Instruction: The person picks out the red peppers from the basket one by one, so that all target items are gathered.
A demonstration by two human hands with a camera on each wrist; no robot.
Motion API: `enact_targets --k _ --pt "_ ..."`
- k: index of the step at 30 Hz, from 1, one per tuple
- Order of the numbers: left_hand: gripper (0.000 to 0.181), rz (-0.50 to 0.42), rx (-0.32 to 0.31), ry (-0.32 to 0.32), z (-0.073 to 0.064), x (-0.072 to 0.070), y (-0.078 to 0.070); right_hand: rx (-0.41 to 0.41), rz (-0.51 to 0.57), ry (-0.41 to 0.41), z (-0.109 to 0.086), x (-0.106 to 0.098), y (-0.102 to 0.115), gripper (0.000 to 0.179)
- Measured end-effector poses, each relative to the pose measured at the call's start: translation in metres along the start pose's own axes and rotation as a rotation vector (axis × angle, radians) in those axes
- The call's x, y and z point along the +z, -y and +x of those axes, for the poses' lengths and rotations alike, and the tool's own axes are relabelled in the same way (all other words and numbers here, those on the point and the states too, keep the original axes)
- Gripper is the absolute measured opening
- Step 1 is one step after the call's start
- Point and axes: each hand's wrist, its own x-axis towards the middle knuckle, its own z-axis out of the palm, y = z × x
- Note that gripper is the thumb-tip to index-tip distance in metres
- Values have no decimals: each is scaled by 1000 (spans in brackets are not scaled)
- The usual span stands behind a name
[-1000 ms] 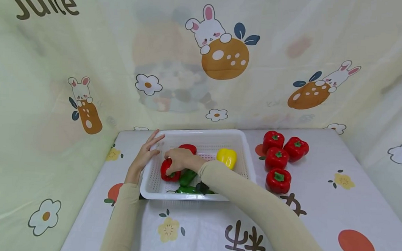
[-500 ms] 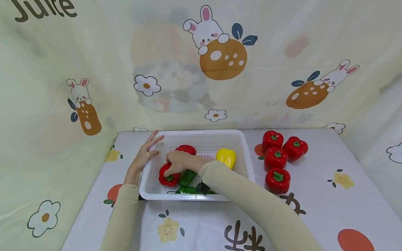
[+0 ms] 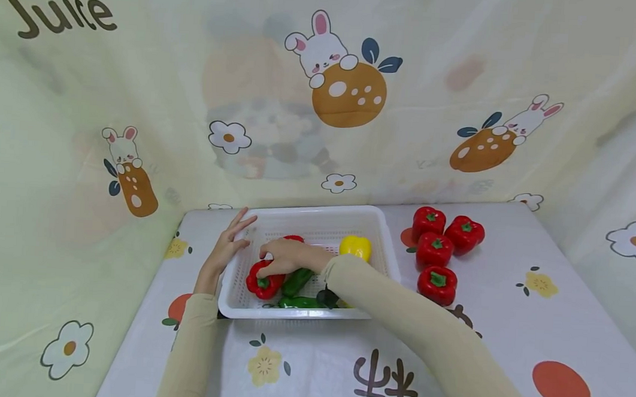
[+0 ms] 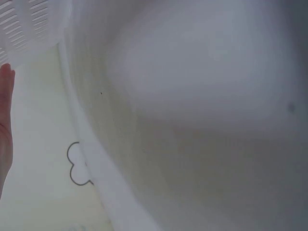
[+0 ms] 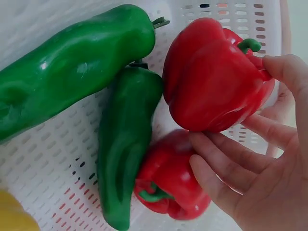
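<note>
My right hand (image 3: 293,256) pinches a red bell pepper (image 3: 262,287) inside the left front part of the white basket (image 3: 317,212). In the right wrist view, the thumb lies by the stem of this red pepper (image 5: 211,77) and fingers reach under its side. Beside those fingers lies a second red bell pepper (image 5: 175,173), mostly covered by the hand in the head view. Two long green peppers (image 5: 127,139) lie next to the held one. My left hand (image 3: 224,253) rests on the basket's left rim, fingers straight; only its edge (image 4: 6,115) shows in the left wrist view.
A yellow bell pepper (image 3: 355,247) lies in the basket's right part, partly behind the right sleeve (image 3: 399,304). Several red bell peppers (image 3: 435,249) are grouped on the tablecloth (image 3: 495,327) to the right of the basket. A printed curtain (image 3: 196,54) hangs behind the table.
The red pepper in my right hand has shifted slightly left and toward the front of the basket. My left hand stays at the rim. The whole head view has shifted slightly.
</note>
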Motion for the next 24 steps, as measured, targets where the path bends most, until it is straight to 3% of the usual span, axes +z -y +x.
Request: enact_targets --k 8,16,24 --pt "56 -10 18 -1 0 1 -1 -36 107 -33 -18 -9 -2 48" --pt "55 0 15 -3 -2 1 -1 -15 241 -95 -37 -12 -12 41" --pt "56 6 37 -14 -2 2 -1 124 517 -124 -57 -19 -18 46"
